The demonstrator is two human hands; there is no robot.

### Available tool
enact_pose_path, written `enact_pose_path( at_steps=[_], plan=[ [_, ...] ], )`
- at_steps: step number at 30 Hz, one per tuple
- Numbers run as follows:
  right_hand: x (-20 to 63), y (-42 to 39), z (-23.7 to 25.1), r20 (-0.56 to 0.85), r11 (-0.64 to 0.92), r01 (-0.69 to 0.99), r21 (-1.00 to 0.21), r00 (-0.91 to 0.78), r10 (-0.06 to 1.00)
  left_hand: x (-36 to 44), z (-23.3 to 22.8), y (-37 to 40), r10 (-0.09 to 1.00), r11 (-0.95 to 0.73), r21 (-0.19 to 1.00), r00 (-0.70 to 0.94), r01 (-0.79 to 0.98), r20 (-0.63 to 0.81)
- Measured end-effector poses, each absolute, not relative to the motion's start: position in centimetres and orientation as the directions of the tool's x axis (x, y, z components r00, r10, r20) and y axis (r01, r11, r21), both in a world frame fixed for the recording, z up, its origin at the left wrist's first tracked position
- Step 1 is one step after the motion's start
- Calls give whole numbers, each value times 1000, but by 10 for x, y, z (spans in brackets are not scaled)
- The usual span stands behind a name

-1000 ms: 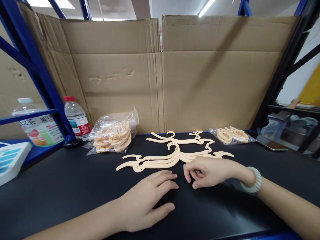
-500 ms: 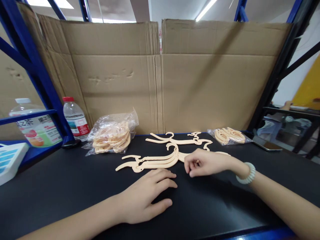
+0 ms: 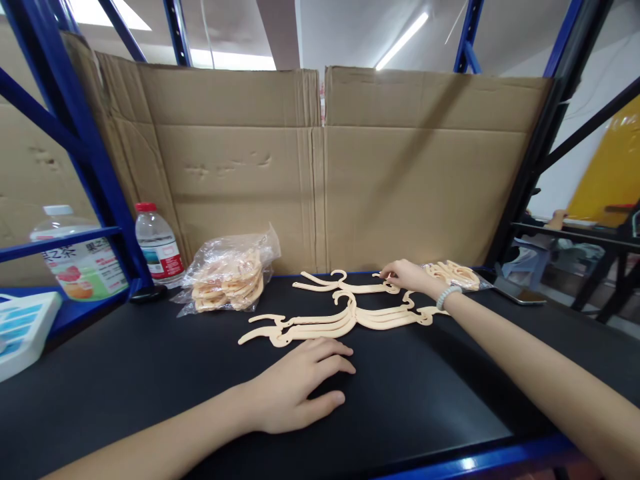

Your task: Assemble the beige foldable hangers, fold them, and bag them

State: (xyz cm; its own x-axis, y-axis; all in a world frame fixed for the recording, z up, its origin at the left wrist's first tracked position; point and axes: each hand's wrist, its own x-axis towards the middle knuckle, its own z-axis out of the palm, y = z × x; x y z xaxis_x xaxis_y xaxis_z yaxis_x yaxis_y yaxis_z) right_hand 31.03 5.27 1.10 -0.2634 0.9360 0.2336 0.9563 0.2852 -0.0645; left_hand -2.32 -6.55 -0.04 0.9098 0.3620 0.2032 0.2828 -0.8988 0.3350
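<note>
My left hand (image 3: pixel 305 383) lies on the black tabletop (image 3: pixel 380 407) with its fingers stretched out and nothing in them, just in front of several cream folding hangers (image 3: pixel 320 328) laid out as a close-set group. Farther back is another cream folding hanger (image 3: pixel 363 288), its hook upward and two arms pointing left. My right hand (image 3: pixel 411 277) reaches over to this rear hanger's right end, fingers bent and pinched on it; the fingers partly cover that end. A pale beaded bracelet (image 3: pixel 447 295) circles my right wrist.
A plastic bag of hangers (image 3: pixel 227 280) sits at the back left, and a smaller bag (image 3: pixel 457 275) at the back right beside a phone (image 3: pixel 520 292). A red-capped bottle (image 3: pixel 159 247) stands by the blue frame (image 3: pixel 95 160). Cardboard (image 3: pixel 240 173) walls the rear.
My right hand has moved away from the front hangers, back to the rear hanger's right end, uncovering the front group's right side. My left hand stays put. The view has shifted slightly.
</note>
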Motion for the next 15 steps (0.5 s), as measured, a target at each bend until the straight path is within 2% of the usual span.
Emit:
enact_pose_path(
  at_steps=[4, 8, 12, 15],
  plan=[
    [303, 62, 8, 170, 305, 952, 16, -304, 937, -24, 1, -67, 367, -899, 324, 910, 294, 193],
    [300, 64, 7, 179, 338, 937, 91, -349, 920, -25, -1, -66, 355, -905, 318, 914, 283, 198],
    [301, 62, 9, 243, 382, 917, 115, -399, 884, -25, -3, -64, 351, -906, 320, 913, 275, 207],
    [308, 61, 11, 363, 392, 915, 93, -398, 843, -25, -5, -63, 350, -899, 349, 914, 266, 206]
  ],
)
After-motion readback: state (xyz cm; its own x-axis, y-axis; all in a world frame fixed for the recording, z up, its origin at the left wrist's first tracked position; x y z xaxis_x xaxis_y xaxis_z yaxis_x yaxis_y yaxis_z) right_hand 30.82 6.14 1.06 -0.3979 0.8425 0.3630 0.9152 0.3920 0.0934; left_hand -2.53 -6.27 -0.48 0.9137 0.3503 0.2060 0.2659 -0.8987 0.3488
